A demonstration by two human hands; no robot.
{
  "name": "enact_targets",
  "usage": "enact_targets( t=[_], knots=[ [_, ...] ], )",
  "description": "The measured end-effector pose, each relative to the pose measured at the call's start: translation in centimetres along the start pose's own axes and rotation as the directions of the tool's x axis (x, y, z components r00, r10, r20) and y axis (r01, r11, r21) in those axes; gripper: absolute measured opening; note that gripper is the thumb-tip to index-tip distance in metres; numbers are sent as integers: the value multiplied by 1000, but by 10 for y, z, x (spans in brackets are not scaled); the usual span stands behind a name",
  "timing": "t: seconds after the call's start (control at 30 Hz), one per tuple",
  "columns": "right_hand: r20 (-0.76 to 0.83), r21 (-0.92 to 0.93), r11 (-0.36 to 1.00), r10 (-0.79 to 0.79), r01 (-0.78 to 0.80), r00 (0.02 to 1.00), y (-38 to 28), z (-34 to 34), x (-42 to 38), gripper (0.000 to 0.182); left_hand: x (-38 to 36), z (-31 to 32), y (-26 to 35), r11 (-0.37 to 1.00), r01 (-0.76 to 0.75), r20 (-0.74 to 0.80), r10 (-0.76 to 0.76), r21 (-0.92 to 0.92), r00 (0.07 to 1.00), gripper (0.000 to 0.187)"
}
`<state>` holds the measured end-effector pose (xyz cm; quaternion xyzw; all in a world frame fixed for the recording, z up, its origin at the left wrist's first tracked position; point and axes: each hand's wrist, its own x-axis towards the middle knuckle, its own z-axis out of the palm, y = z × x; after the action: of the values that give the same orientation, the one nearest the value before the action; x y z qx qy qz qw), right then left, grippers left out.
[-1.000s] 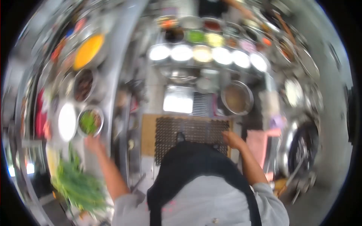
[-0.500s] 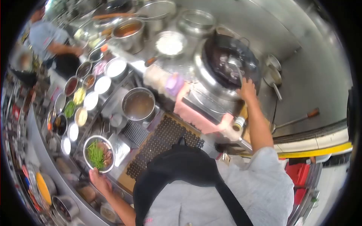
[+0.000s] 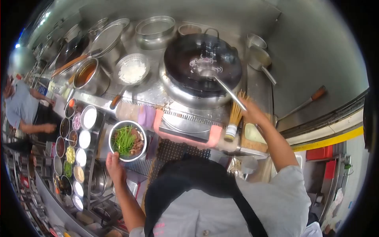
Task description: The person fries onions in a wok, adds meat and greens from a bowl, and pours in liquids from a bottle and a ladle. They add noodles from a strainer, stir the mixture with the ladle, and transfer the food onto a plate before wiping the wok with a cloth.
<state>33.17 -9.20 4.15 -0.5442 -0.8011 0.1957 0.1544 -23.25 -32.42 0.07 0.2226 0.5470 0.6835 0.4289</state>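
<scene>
My left hand (image 3: 115, 168) grips the near rim of a metal bowl (image 3: 145, 134) and holds it level in front of the stove. Cut green stalks (image 3: 123, 141) fill its left side, and browned-looking meat pieces (image 3: 138, 146) lie on the right. My right hand (image 3: 252, 113) is wrapped round the long handle of a ladle (image 3: 227, 89). The ladle's bowl end rests inside a large dark wok (image 3: 177, 59), among pale thin strips that look like sliced onion (image 3: 197, 65). Beside my right hand lies a bamboo wok brush (image 3: 235, 117).
A perforated strainer (image 3: 134, 68) with white contents and a pot of reddish liquid (image 3: 91, 76) stand left of the wok. Several ingredient containers (image 3: 84, 139) line the left counter. A co-worker (image 3: 27, 106) stands at far left. A pink cloth (image 3: 214, 136) covers the stove's front edge.
My view has turned left toward the wok. The metal bowl, in my left hand, has come up and closer to the stove. My right hand keeps hold of the ladle in the wok.
</scene>
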Motion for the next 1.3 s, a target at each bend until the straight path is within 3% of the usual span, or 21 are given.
enact_targets(
  t=[0.07, 0.1, 0.13, 0.2, 0.3, 0.4, 0.53, 0.63, 0.73, 0.83, 0.93, 0.97, 1.07, 1.13, 1.27, 1.3],
  knots=[
    [-41, 26, 995, 98, -97, 994, 9, 7, 24, 57, 15, 12, -1, 997, 13, 33, -16, 78, 999, 10],
    [-193, 6, 996, -85, 88, 977, 23, 19, 40, 55, 29, 4, -9, 992, 14, 66, -22, 127, 998, 10],
    [-183, 192, 978, 112, -76, 977, 19, 16, 53, 54, 41, 10, -5, 985, 6, 98, -23, 171, 995, 11],
    [-50, 526, 763, 469, -376, 882, 3, 20, 80, 50, 53, 26, -1, 991, -13, 67, 4, 135, 998, 11],
    [-47, 565, 745, 458, -355, 888, -1, 25, 125, 45, 76, 36, 6, 993, 16, 109, -28, 116, 994, 12],
    [148, 704, 595, 411, -387, 900, -22, 32, 147, 40, 105, 36, 8, 979, 9, 133, -36, 205, 990, 14],
    [225, 610, 682, 340, -404, 913, -86, 15, 109, 51, 143, 23, 17, 949, -15, 169, -41, 315, 985, 18],
    [99, 677, 581, 537, -451, 838, -74, 21, 82, 65, 162, 18, 31, 914, -59, 207, -28, 402, 978, 20],
    [-33, 665, 575, 661, -477, 750, -61, 31, 79, 62, 183, 27, 40, 885, -125, 258, 5, 449, 966, 20],
    [145, 757, 449, 594, -476, 791, -66, 36, 92, 58, 204, 50, 46, 883, -105, 294, -39, 458, 955, 19],
    [226, 704, 551, 424, -448, 877, -95, 33, 106, 53, 215, 86, 53, 926, -19, 326, -113, 376, 939, 18],
    [233, 712, 548, 404, -438, 885, -110, 30, 107, 53, 225, 90, 46, 919, -119, 372, -32, 377, 928, 16],
    [256, 706, 575, 336, -413, 906, -134, 30, 101, 50, 222, 132, 58, 967, 39, 397, -140, 253, 907, 15],
    [280, 653, 644, 283, -398, 917, -126, 30, 100, 48, 242, 137, 46, 961, 26, 461, -155, 274, 874, 14],
    [-129, 367, 884, 356, -289, 925, -83, 48, 107, 43, 269, 165, 24, 958, -21, 521, -138, 287, 842, 16],
    [-60, 395, 831, 449, -392, 891, -97, 36, 104, 42, 267, 177, 25, 962, 9, 527, -156, 271, 835, 16]
  ],
)
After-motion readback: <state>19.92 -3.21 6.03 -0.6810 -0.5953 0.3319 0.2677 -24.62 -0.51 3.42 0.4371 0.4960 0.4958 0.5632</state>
